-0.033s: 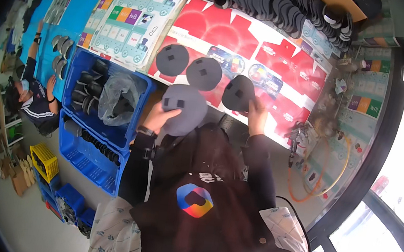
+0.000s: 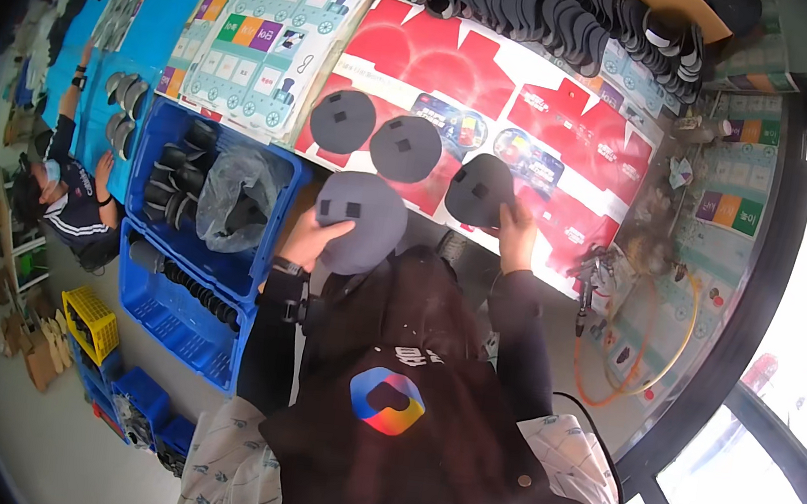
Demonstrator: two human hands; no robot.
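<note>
My left hand (image 2: 310,238) grips a round dark grey pad (image 2: 371,233) by its left edge, thumb on top beside two small black squares. This pad is held up in front of my apron, nearer than the table. My right hand (image 2: 518,234) pinches the lower right edge of another dark grey pad (image 2: 478,183), which also bears small black squares and is over the table's near side. Two similar pads, a left one (image 2: 343,116) and a right one (image 2: 407,144), lie side by side on the red printed sheet (image 2: 427,59).
Rows of dark curved pieces (image 2: 544,12) line the table's far edge. Blue crates (image 2: 204,273) at left hold dark parts and a clear plastic bag (image 2: 239,197). A tool with an orange hose (image 2: 590,275) hangs at right. Another person (image 2: 77,202) works at the blue table (image 2: 156,10).
The pad in my left hand has shifted slightly left. My right hand and its pad have moved a little to the right. The two pads on the sheet stay put.
</note>
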